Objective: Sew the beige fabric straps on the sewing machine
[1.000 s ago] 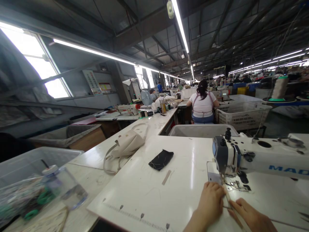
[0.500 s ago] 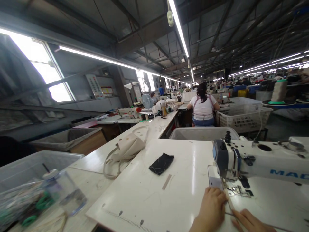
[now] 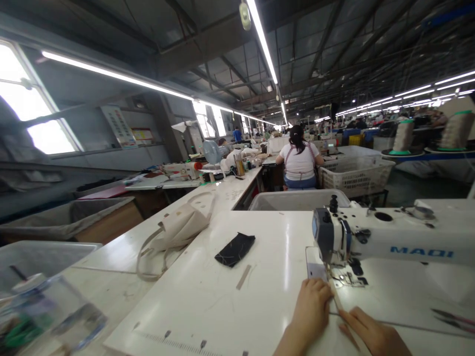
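Observation:
A narrow beige fabric strip point(image 3: 337, 299) runs from beside the presser foot of the white sewing machine point(image 3: 371, 242) toward me. My left hand point(image 3: 312, 302) is closed, its curled fingers at the strip's left edge, just in front of the machine's metal plate point(image 3: 315, 267). On the near end of the strip, my right hand point(image 3: 365, 330) is closed, with its fingertips close to those of the left. Part of the strip is hidden under the fingers. Thread snips point(image 3: 454, 319) lie on the table at the right.
A black fabric scrap point(image 3: 235, 249) and a small beige piece point(image 3: 243, 277) lie on the white table. Farther left are a beige bag point(image 3: 181, 227) with straps and a clear bottle point(image 3: 70, 314). A person point(image 3: 300, 158) sits ahead, beside a white basket point(image 3: 356, 175).
My view has turned to the right, so the scene has shifted left and the snips show. Both hands stay at the strip beside the machine, with little visible movement.

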Demonstrator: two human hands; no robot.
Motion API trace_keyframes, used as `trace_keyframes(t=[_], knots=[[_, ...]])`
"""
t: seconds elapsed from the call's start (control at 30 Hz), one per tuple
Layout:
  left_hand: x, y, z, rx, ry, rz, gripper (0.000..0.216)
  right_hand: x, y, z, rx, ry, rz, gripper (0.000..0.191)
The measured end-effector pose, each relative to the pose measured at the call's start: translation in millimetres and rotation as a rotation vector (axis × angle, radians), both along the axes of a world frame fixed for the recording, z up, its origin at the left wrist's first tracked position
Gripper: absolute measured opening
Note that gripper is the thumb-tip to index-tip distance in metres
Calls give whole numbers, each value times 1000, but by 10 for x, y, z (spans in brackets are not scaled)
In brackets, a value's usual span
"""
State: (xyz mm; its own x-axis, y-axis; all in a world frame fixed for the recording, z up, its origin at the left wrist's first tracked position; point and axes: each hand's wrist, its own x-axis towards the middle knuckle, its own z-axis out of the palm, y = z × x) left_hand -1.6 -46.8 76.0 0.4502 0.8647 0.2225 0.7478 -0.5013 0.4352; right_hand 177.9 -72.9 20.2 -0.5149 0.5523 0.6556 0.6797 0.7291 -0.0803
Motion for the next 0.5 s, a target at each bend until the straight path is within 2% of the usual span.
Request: trace_keyframes(t=[0.13,0.23,0.37,0.5], knots=[[25,46,85,24,-11,-8,25,18,-32,206,-184,14,-21,31],[29,72,88,44,-20,-15,24,7,-50,285,-280,20,-37,29],[22,77,76,48,-35,-12,24,1,-61,292,-322,25,-22,27],[21,81,81,42,-48,-18,24,-4,-55,297,-299,35,11,28]])
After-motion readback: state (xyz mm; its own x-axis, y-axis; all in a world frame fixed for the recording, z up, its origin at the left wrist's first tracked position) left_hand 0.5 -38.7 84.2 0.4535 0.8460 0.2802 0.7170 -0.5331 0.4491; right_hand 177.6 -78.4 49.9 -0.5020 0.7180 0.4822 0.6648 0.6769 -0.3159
